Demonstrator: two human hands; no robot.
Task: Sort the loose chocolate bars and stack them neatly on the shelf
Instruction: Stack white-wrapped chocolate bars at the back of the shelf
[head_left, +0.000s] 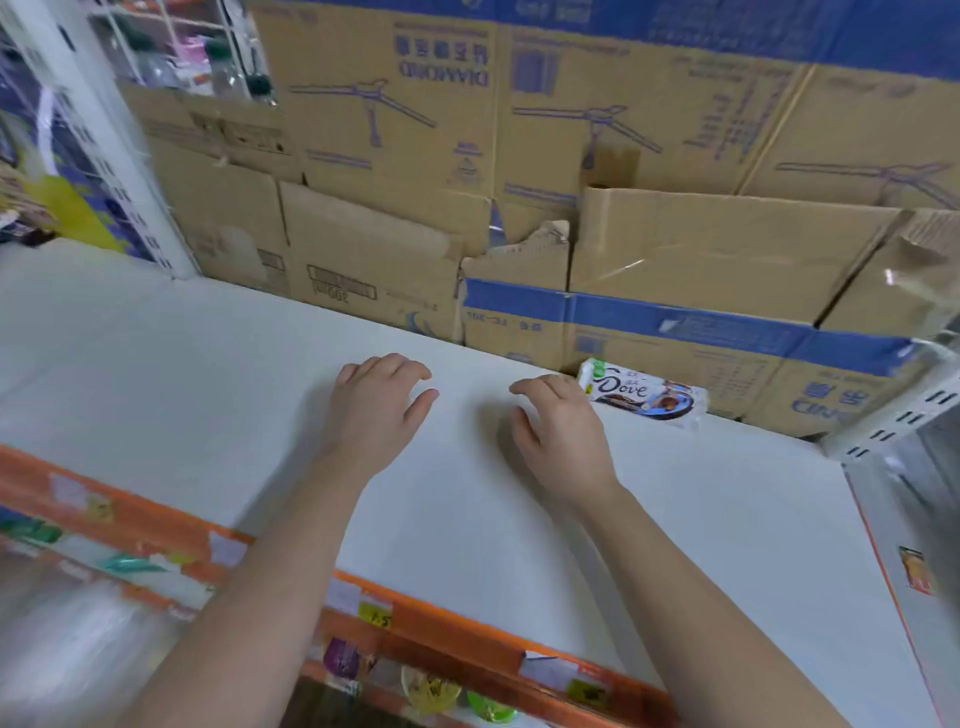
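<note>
1. Cardboard boxes (519, 156), brown and corrugated with blue print and blue bands, wall off the back of the shelf from 10 to 2 o'clock. Several flaps are torn and creased.
2. The shelf (208, 374) is a smooth, matte white board that fills the middle of the view.
3. An orange rail (467, 639) runs along its front edge from 9 to 5 o'clock and carries paper price labels (545, 670).
4. The left hand (376, 410) hangs palm down over the shelf at the centre, fingers loosely curled, holding nothing.
5. The right hand (561, 431) sits at its 3 o'clock, apart from it, in the same slack, empty curl.
6. A chocolate bar (644, 395) in a glossy white and brown wrapper lies flat at the back of the shelf against the boxes, at 2 o'clock from the right hand and just beside its knuckles. Whether they touch, I cannot tell.
</note>
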